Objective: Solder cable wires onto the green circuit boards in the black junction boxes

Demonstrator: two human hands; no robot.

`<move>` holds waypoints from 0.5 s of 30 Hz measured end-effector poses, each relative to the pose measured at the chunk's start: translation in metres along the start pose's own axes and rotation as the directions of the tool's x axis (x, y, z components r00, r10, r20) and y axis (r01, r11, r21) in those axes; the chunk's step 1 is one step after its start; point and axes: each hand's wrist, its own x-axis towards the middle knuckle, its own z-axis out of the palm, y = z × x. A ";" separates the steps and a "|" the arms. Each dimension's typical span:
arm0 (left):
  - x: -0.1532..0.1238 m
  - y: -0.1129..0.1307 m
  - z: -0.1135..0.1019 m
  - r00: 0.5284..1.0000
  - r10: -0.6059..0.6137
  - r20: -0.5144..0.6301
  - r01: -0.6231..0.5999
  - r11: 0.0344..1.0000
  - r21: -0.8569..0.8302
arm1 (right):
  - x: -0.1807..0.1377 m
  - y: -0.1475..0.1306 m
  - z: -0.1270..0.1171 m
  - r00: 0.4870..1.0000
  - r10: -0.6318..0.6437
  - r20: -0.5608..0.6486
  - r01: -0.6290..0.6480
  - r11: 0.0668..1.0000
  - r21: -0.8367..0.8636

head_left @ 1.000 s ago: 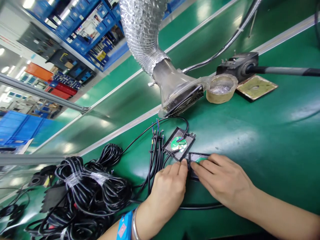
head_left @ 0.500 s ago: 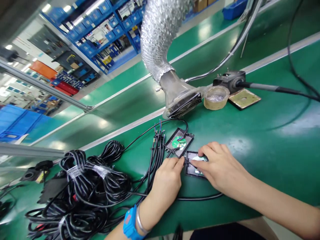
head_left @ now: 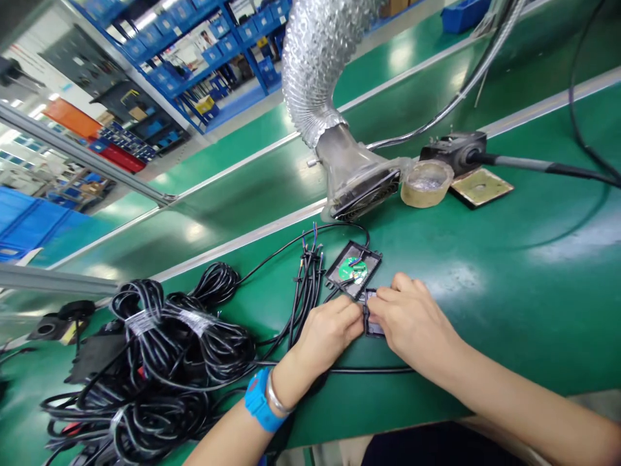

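Low over the green bench, my left hand [head_left: 327, 333] has its fingers curled against the left edge of a small black plastic housing [head_left: 374, 329]. What those fingers grip is hidden. My right hand [head_left: 417, 317] reaches in from the right, fingertips pinched together over the inside of this housing. It covers most of the housing, and anything between the fingertips cannot be seen. Just behind lies a second open black housing [head_left: 331, 268], with a round green circuit board [head_left: 353, 270] and short coloured wires in it. A black cable [head_left: 371, 371] passes below both hands.
Coiled black cables [head_left: 160, 362] are heaped on the left, and cut cable ends [head_left: 306, 272] lie bunched beside my left hand. A fume extractor nozzle [head_left: 361, 181] hangs behind the housings. Further right are a tape roll [head_left: 427, 184] and a soldering iron in its holder [head_left: 453, 153].
My right hand has moved slightly left, its fingers drawing together and covering the board inside the nearer housing. My left hand stays at that housing's left edge. The whole view has shifted a little.
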 end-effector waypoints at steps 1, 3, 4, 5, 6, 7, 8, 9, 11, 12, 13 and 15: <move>0.000 -0.001 0.000 1.000 0.003 0.005 -0.003 1.000 0.007 | 0.001 0.001 -0.001 1.000 -0.011 0.005 0.011 1.000 -0.021; -0.001 -0.001 0.001 1.000 0.007 0.004 -0.007 1.000 0.024 | -0.001 0.005 -0.004 0.999 -0.044 -0.004 0.044 0.998 -0.044; -0.001 -0.001 0.002 1.000 0.006 0.000 -0.006 1.000 0.031 | -0.005 0.008 -0.006 0.998 -0.065 -0.024 0.064 0.997 -0.039; -0.001 0.000 0.002 1.000 0.006 -0.006 -0.006 0.999 0.036 | -0.009 0.011 -0.009 0.995 -0.079 -0.055 0.078 0.997 -0.026; -0.001 0.000 0.003 1.000 0.005 -0.012 -0.005 0.999 0.040 | -0.015 0.014 -0.012 0.992 -0.085 -0.096 0.084 0.996 -0.011; -0.001 0.000 0.003 1.000 0.005 -0.018 -0.004 0.999 0.042 | -0.021 0.016 -0.015 0.987 -0.079 -0.142 0.079 0.997 -0.003; -0.001 0.000 0.003 1.000 0.004 -0.022 -0.003 0.999 0.043 | -0.028 0.018 -0.018 0.981 -0.063 -0.183 0.063 0.998 -0.004; -0.001 0.000 0.003 1.000 0.004 -0.024 -0.003 0.999 0.044 | -0.034 0.018 -0.019 0.976 -0.047 -0.212 0.044 0.999 -0.016; -0.001 0.001 0.002 1.000 0.001 -0.026 0.000 0.999 0.048 | -0.044 0.016 -0.019 0.972 -0.043 -0.232 0.031 0.998 -0.053; -0.001 0.001 0.002 1.000 -0.002 -0.028 0.003 0.999 0.052 | -0.046 0.013 -0.017 0.974 -0.057 -0.220 0.044 0.997 -0.063; -0.001 0.001 0.002 1.000 -0.006 -0.030 0.007 0.998 0.056 | -0.047 0.010 -0.015 0.978 -0.072 -0.195 0.060 0.996 -0.067; -0.001 0.002 0.002 0.999 -0.011 -0.038 0.014 0.998 0.068 | -0.046 0.006 -0.011 0.987 -0.091 -0.132 0.083 0.994 -0.070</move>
